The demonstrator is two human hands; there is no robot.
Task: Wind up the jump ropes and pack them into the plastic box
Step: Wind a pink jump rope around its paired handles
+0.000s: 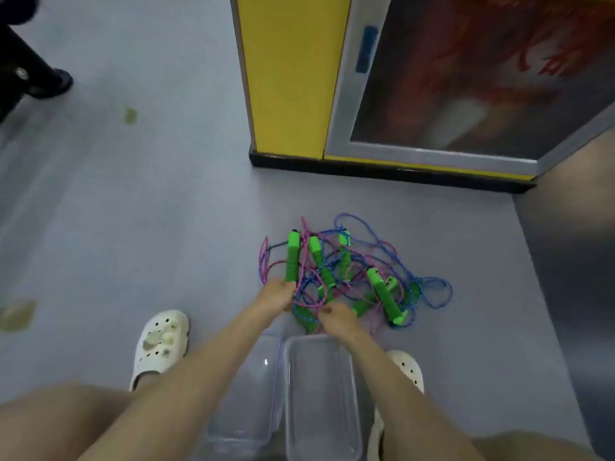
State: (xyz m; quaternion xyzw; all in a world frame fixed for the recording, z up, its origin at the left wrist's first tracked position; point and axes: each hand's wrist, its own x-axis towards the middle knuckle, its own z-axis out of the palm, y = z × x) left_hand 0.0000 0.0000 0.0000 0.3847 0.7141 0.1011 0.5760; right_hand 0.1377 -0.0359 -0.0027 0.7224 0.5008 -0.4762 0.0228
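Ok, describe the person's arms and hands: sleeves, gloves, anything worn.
The left forearm and right forearm are bare, no sleeve in view. The left hand and right hand wear no gloves; no watch or bracelet shows at either wrist. Blur hides any ring.

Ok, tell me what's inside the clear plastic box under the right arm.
Nothing shows inside the clear plastic box: only grey floor through its bottom. The right forearm covers its far right corner, hiding that part. The jump ropes lie tangled on the floor beyond.
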